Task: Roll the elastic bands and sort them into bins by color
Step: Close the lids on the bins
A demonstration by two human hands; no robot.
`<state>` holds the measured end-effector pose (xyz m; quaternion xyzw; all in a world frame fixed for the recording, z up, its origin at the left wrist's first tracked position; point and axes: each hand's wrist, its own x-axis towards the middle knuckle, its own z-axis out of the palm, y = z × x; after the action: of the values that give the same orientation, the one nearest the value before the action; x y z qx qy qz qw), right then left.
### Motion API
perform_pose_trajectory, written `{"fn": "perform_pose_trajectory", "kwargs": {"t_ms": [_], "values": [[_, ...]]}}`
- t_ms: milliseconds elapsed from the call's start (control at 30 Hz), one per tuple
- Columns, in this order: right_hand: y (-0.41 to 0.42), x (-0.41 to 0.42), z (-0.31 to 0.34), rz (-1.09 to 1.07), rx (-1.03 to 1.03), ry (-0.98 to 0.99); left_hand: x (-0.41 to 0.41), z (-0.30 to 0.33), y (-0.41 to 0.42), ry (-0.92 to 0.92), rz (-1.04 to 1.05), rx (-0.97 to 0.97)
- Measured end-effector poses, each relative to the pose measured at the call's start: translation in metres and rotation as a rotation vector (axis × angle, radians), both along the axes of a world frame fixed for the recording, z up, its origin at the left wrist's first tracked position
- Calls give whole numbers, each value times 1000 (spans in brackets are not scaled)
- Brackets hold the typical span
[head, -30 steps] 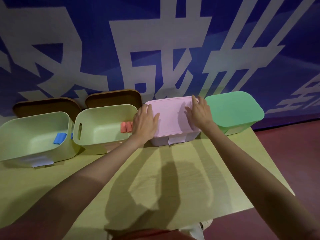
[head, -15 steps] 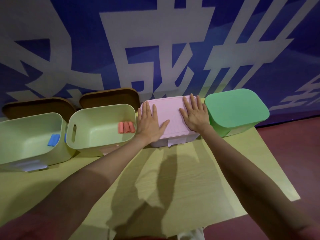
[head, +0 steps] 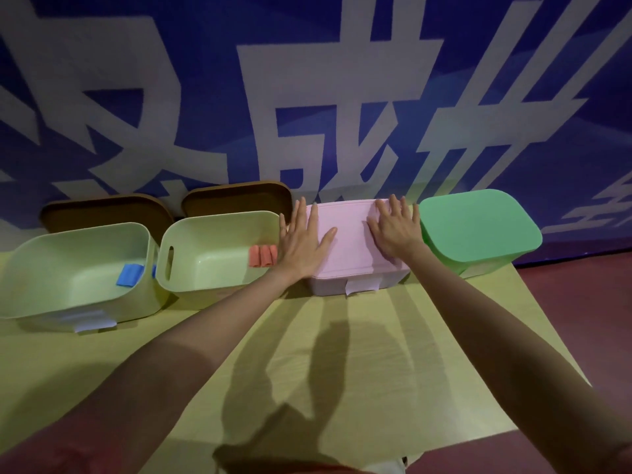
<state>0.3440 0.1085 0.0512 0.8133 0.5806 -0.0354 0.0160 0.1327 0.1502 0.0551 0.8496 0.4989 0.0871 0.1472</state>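
Worktop [head: 342,371] — pale yellow-green wood grain, with both forearms reaching across it from 6 o'clock toward 12 and throwing long shadows on the surface.

Row of four bins along the far edge of the worktop, from 9 o'clock round to 2 o'clock:
- Leftmost open bin [head: 41,285], pale green, at 9 o'clock. Blue rolled bands [head: 129,275] lie on its floor against the right wall. White paper label [head: 89,321] on its front face.
- Second open bin [head: 219,258], same pale green, at about 10 o'clock, slot handle in its left wall. Red-orange rolled bands [head: 262,255] lie side by side at its right wall, just beside the left wrist.
- Pink bin [head: 345,241] at 12 o'clock, lid on, white paper tag hanging at the front.
- Green bin [head: 478,227] at 2 o'clock, lid on, just beside the pink one.

Hands: left hand [head: 302,241] lies flat on the left part of the pink lid, fingers straight and spread, thumb angled toward 2 o'clock. Right hand [head: 396,227] lies flat on the right part of the same lid, fingers straight, slightly fanned. Neither pinches anything — palms down on the lid, apart from each other.

Farther back, two brown lids [head: 239,196] lean behind the open bins against a blue backdrop [head: 205,80] carrying large white characters. Dark red floor [head: 581,319] at 3 o'clock.
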Motion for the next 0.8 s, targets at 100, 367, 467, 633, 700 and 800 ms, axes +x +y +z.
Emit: {"fn": "perform_pose_trajectory", "kwargs": {"t_ms": [100,367,467,633,700,800], "values": [[21,-19,15,-53,33,78,-36,17,21,-182,111,64],[83,-117,41,36,211,523,-151,34,112,-564,770,-142],[99,-140,45,22,169,589,-172,32,130,-524,829,-257],[122,-153,44,-71,148,707,-178,30,141,-430,751,-285],[127,-157,44,-80,135,781,-179,30,144,-419,749,-304],[130,-163,43,-79,133,803,-182,27,146,-414,737,-330]]}}
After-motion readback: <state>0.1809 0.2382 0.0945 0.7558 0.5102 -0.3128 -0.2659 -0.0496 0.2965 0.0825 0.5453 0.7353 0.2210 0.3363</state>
